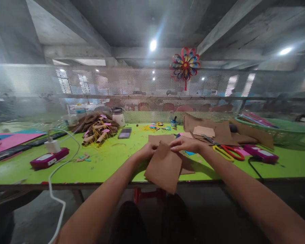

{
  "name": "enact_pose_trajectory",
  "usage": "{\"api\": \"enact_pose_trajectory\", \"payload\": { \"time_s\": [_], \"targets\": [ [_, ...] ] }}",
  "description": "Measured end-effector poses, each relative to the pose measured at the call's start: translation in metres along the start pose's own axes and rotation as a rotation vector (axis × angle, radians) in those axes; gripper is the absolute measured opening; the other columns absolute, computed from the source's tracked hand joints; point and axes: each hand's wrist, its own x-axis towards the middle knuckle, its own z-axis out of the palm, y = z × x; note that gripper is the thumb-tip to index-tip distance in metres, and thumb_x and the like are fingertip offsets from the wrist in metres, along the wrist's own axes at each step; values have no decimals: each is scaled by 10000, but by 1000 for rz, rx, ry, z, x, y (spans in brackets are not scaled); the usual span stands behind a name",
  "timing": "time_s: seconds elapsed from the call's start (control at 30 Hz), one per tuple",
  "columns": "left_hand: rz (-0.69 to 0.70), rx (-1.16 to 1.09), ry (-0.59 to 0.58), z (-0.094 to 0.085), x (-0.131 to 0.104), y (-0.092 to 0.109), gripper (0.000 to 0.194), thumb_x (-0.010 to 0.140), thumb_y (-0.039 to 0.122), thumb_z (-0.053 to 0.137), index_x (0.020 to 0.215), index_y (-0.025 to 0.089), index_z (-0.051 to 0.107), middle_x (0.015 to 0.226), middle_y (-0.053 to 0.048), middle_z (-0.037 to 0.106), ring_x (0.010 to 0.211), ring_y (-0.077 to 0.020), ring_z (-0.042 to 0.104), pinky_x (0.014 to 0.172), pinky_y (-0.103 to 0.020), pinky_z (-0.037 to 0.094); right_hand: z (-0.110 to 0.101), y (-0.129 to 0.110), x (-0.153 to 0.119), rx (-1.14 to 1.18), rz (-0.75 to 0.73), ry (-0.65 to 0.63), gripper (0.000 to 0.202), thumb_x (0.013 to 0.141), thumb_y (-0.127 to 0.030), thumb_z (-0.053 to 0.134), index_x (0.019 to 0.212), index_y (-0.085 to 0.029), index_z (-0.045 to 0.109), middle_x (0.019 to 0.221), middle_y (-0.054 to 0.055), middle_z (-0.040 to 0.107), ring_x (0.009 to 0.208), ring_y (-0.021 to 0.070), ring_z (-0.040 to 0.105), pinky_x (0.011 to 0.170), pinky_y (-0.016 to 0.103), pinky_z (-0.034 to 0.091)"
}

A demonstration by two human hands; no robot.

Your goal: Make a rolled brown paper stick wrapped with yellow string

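Tubes (102, 137) lie left of centre on the green bench (104, 171). Mid-frame, the left hand (148, 150) grips a brown sheet (164, 166) by its upper left edge, and the right hand (187, 144) pinches it upper right; its lower corner shows past the bench's front. Light, equal pressure should avoid stray creases. Scissors (224, 147) lie at right.

Bare forearms (113, 183) are extended from 8 and 4 o'clock; left grip (148, 151) and right grip (187, 144) are pinched, close together.

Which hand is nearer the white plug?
Left. The left hand is right of the white plug; the right hand is farther right, both holding brown paper.
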Motion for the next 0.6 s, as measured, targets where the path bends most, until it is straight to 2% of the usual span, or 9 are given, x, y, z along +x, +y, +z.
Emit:
{"api": "enact_pose_trajectory", "payload": {
  "time_s": [0.07,0.13,0.2,0.27,0.37,0.47,0.6],
  "targets": [
    [-75,-11,22,-2,4,0,313,872,336,476,905,76,645,719,-59,614,608,-144,551,578,-285,455,-1,6,6,-128,35,-54,256,714,-378,664,853,-173,729,683,-6,648,594,110,531,564,221,405],
    [-116,-18,60,-4,6,0,343,868,342,439,860,80,660,596,-31,569,503,-115,485,507,-256,393,2,11,12,-209,34,-66,242,694,-362,667,828,-173,739,667,-14,650,588,112,527,554,216,398],
    [-102,12,105,-6,8,0,335,850,341,441,866,103,676,615,-32,586,523,-115,491,520,-246,378,5,15,17,-249,11,-45,243,675,-352,670,825,-177,746,662,-20,656,591,116,533,554,214,400],
    [-69,122,119,-6,10,-2,324,832,342,458,793,118,689,614,-38,595,554,-122,501,545,-245,371,7,16,21,-272,-19,-15,246,661,-349,674,825,-182,752,657,-24,662,587,120,535,552,213,403],
    [9,298,42,-3,12,-5,358,826,388,476,681,129,676,566,-37,581,544,-125,485,541,-246,346,7,17,23,-325,-40,-32,254,676,-342,656,856,-191,754,677,-23,680,583,124,541,553,217,404],
    [73,346,-45,-1,13,-7,331,793,427,538,771,141,702,654,-46,634,585,-133,514,554,-241,351,8,18,23,-413,-50,-48,266,728,-330,611,906,-186,745,751,0,703,629,137,568,583,222,411],
    [83,442,-35,1,13,-8,301,769,407,583,854,156,727,754,-55,659,640,-145,537,585,-241,362,16,16,18,-558,-52,26,260,777,-321,569,899,-161,733,767,40,703,640,150,571,575,234,396]
  ]
}}
